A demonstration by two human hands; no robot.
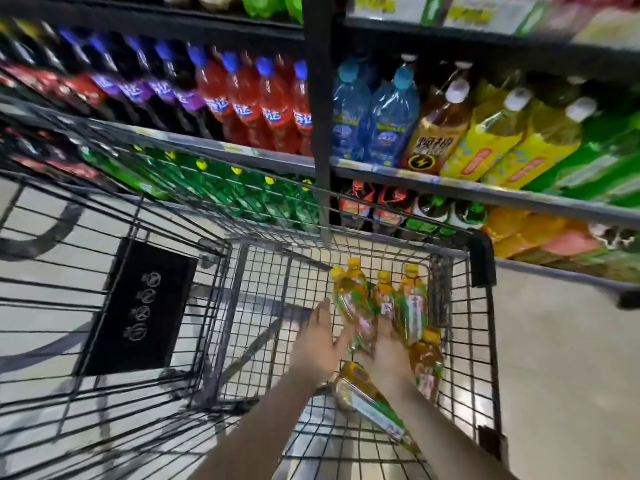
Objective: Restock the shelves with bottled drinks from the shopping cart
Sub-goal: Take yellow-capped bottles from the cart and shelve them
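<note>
Nearest lies one clear plastic tea bottle with a green label (pixel 372 407), flat on the floor of the black wire shopping cart (pixel 483 341), its long side running from far left to near right, partly under the right forearm. Both arms reach down into the cart. The right hand (pixel 388 351) seems to rest on the bottom ends of the standing yellow-capped tea bottles (pixel 381 299); whether its fingers grip cannot be told. The left hand (pixel 317 341) is just left of them, fingers straight and close together, holding nothing. The bottles stand just ahead of the fingertips, caps pointing far. They look smooth and slippery. Farther back, the dark metal shelves (pixel 398 173) hold rows of coloured drinks.
</note>
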